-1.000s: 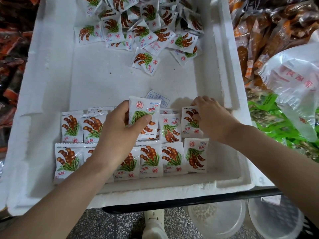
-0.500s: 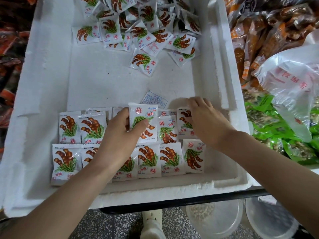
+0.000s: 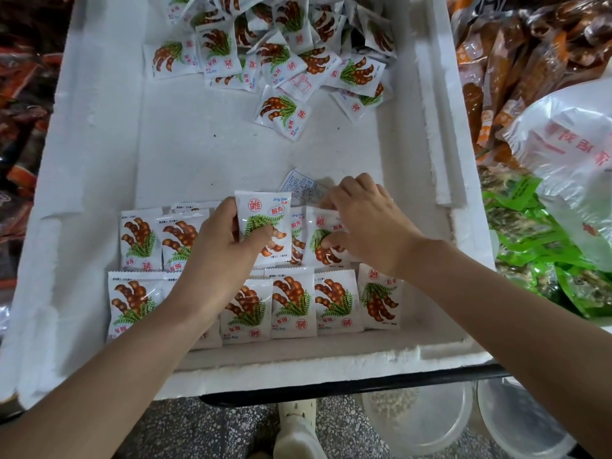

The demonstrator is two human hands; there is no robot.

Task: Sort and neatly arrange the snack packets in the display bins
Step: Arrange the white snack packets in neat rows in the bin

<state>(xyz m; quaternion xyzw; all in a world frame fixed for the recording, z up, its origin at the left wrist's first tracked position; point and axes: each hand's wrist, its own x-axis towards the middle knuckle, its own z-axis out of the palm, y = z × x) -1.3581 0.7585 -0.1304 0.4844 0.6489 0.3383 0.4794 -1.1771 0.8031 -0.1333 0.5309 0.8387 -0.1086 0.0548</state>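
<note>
Left hand (image 3: 222, 250): still pinching upright packet (image 3: 265, 220).
Right hand (image 3: 371, 226): now pinching end packet (image 3: 323, 251); we judge back row (image 3: 140, 238) tightening.

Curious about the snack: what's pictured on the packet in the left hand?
Brown pods and green leaves on the white packet; head view.
</note>
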